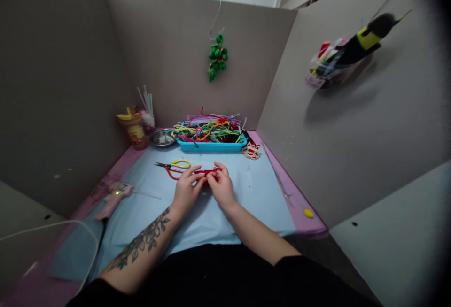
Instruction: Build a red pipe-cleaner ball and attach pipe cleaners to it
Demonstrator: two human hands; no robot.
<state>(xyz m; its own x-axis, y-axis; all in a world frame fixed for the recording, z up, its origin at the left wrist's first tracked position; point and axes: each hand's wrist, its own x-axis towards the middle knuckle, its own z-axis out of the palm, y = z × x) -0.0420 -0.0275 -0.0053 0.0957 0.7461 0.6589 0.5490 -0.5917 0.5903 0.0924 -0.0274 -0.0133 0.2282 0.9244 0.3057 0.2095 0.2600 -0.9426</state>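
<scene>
Both my hands rest on the light blue mat (pixel 246 194) near its middle. My left hand (pixel 186 188) and my right hand (pixel 221 186) pinch a red pipe cleaner (pixel 205 172) between their fingertips, one at each side of it. The red strand trails left toward the yellow-handled scissors (pixel 175 165), which lie just beyond my left hand. A blue tray (pixel 211 146) heaped with pipe cleaners of many colours stands farther back, behind my hands.
A pink glue gun (pixel 114 199) with a lit green lamp lies at the left, its cable running off the edge. A metal dish (pixel 162 138), a cup (pixel 136 131) and a small red-white ornament (pixel 252 150) sit at the back. Cardboard walls enclose the desk; a green figure (pixel 217 58) hangs there.
</scene>
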